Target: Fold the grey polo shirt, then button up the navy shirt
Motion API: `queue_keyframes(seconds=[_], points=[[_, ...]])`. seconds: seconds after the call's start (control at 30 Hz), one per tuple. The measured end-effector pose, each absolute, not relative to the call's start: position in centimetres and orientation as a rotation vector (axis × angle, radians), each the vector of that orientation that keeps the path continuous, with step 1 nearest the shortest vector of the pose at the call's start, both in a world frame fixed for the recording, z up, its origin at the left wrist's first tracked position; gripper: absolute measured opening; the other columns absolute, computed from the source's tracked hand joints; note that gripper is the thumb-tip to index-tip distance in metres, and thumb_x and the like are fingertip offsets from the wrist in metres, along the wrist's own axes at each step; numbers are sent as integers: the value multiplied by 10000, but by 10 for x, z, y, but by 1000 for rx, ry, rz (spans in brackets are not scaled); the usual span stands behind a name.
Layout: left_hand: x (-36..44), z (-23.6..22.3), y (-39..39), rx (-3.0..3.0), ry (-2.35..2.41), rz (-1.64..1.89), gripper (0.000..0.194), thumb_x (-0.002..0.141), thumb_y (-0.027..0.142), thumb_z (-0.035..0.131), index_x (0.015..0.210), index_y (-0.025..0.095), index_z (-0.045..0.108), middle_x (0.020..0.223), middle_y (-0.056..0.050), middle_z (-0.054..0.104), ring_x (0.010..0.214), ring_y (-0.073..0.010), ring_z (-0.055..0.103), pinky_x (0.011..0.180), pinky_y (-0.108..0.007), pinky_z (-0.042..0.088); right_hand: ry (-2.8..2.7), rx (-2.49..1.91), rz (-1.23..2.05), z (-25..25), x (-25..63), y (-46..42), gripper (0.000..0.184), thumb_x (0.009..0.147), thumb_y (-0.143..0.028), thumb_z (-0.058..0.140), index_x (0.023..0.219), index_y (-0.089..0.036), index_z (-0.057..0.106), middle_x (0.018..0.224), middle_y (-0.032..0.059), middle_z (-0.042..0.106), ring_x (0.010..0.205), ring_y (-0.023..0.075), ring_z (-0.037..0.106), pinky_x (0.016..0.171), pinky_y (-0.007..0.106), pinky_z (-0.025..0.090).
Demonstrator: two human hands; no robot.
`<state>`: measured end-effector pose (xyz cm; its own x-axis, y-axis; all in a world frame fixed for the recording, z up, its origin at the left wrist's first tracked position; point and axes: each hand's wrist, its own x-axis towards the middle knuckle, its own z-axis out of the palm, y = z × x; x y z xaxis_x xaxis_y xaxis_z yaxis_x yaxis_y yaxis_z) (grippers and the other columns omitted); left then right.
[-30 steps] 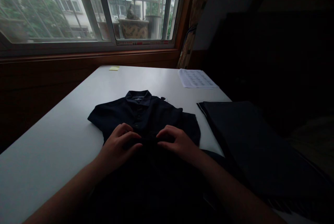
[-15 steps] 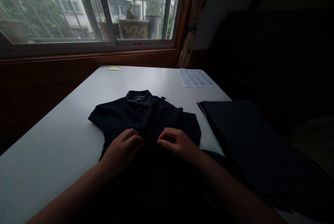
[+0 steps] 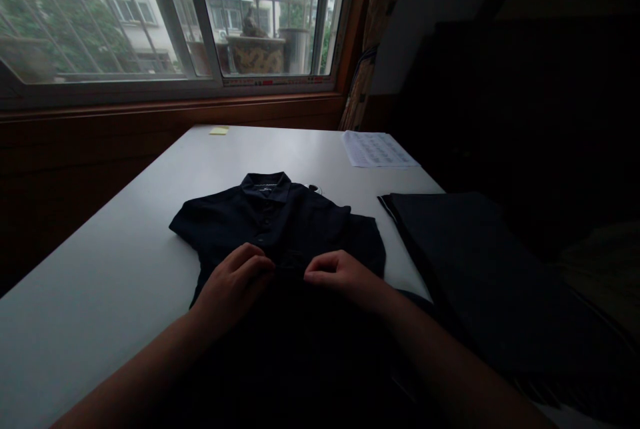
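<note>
A dark navy short-sleeved shirt [image 3: 235, 219] lies on the white table [image 3: 125, 242], its buttoned collar pointing toward the window. My left hand [image 3: 237, 282] is closed, with thumb and fingers pinching dark cloth at the middle of the shirt front. A short gap to the right, my right hand [image 3: 345, 275] pinches the same dark fabric between thumb and forefinger. Below both hands the cloth is too dark to make out folds or edges.
A dark folded cloth [image 3: 465, 249] lies at the table's right side. Printed paper [image 3: 377, 150] and a yellow sticky note [image 3: 219, 130] are near the far edge. A small round black-and-white item [image 3: 314, 189] peeks out behind the shirt's shoulder. A barred window [image 3: 255, 15] stands beyond.
My right hand has shifted slightly right and toward me, its fingers drawn closer together. My left hand has barely moved, and the shirt's collar and sleeves stay put.
</note>
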<state>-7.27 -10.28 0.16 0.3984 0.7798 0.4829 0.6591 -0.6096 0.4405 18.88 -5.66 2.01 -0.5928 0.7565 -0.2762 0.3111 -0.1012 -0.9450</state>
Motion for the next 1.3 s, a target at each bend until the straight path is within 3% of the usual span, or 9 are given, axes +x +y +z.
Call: queue_keyframes(seconds=[0.2, 0.7, 0.9, 1.13, 1.3], points=[[-67, 3, -110, 2671, 1114, 955, 228, 974, 232, 609, 1198, 260, 638, 1079, -57, 575, 952, -170, 597, 801, -292, 559, -1869, -1135, 1715, 20, 187, -58, 220, 835, -379, 699, 853, -170, 765, 748, -3, 677, 685, 134, 580, 652, 244, 418], [-61, 4, -112, 2713, 1064, 972, 238, 985, 243, 584, 1213, 252, 655, 1072, -69, 580, 932, -178, 601, 750, -295, 579, -1888, -1138, 1728, 19, 186, -58, 246, 827, -411, 705, 838, -172, 761, 714, -7, 655, 647, 129, 550, 611, 239, 397], [-62, 3, -111, 2724, 1021, 926, 168, 982, 224, 586, 1124, 228, 674, 1069, -70, 587, 921, -174, 597, 750, -294, 564, -1878, -1146, 1722, 18, 185, -59, 232, 827, -392, 702, 836, -165, 749, 713, -13, 648, 644, 122, 546, 619, 237, 393], [-64, 0, -110, 2676, 1049, 912, 144, 1000, 225, 542, 1024, 210, 683, 998, -62, 601, 872, -166, 604, 749, -292, 561, -1974, -1190, 1481, 17, 183, -59, 180, 854, -336, 663, 834, -168, 725, 718, -11, 654, 670, 136, 572, 618, 243, 397], [-62, -2, -108, 2485, 1095, 945, 125, 996, 226, 556, 991, 208, 680, 1031, -57, 578, 908, -156, 616, 767, -263, 566, -2063, -1104, 1133, 22, 179, -63, 66, 855, -249, 675, 864, -190, 702, 866, 12, 668, 797, 154, 611, 694, 255, 446]])
